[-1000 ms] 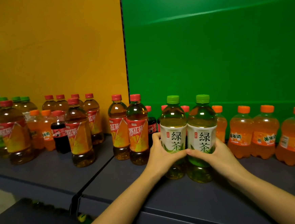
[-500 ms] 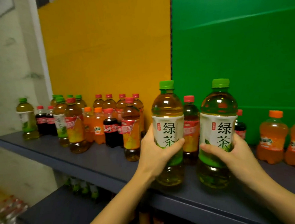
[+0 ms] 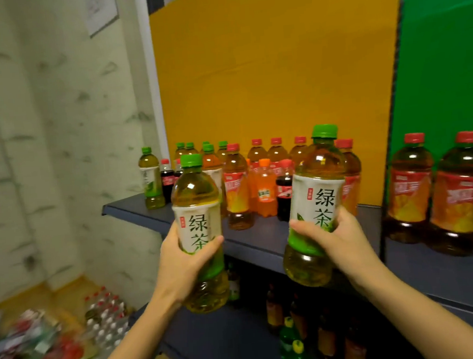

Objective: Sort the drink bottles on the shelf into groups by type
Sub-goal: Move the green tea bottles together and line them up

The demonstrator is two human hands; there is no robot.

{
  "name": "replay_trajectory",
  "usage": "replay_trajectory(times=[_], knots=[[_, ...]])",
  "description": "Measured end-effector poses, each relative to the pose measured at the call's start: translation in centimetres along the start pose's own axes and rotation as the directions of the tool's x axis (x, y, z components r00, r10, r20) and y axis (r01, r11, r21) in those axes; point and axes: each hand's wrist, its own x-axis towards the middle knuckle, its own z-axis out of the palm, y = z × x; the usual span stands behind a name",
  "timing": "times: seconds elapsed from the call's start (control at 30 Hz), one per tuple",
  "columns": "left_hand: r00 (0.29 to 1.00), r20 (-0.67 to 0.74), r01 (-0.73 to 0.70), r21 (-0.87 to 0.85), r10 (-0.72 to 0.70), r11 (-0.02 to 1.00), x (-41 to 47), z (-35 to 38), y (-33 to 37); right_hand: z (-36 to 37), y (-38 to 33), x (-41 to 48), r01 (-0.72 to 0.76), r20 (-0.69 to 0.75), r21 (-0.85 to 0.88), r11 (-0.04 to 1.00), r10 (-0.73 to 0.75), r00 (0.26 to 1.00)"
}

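Note:
My left hand (image 3: 184,264) grips a green tea bottle (image 3: 196,199) with a green cap and white label, held in the air in front of the shelf's left end. My right hand (image 3: 337,238) grips a second green tea bottle (image 3: 318,178), slightly tilted, over the shelf's front edge. On the dark shelf (image 3: 262,241) behind stand several green-capped tea bottles (image 3: 151,180) at the far left, red-capped iced tea bottles (image 3: 237,187), an orange soda bottle (image 3: 266,189) and small dark cola bottles (image 3: 167,179). Two more iced tea bottles (image 3: 409,191) stand at the right.
A lower shelf (image 3: 228,341) holds more bottles at its right. On the floor at the left lie packs of water bottles (image 3: 107,311) and blurred coloured packages. A pale wall (image 3: 42,138) closes the left side; yellow and green panels back the shelf.
Both hands have lifted the two green tea bottles off the shelf and carried them leftwards, apart from each other. My view has swung left, bringing the shelf's left end and the floor into sight.

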Motion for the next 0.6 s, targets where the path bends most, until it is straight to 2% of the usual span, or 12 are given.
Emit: replay_trajectory(times=[0.3,0.6], knots=[[0.988,-0.141,0.074,0.091,-0.060,0.993,3.8,-11.9,-4.4,13.1,3.0,5.2,0.004,0.089,-0.012,1.000,-0.003,0.996],[0.984,-0.178,0.025,0.139,0.000,0.990,14.6,-19.5,-11.3,23.7,7.4,13.5,0.062,0.048,-0.076,0.995,-0.059,0.997]])
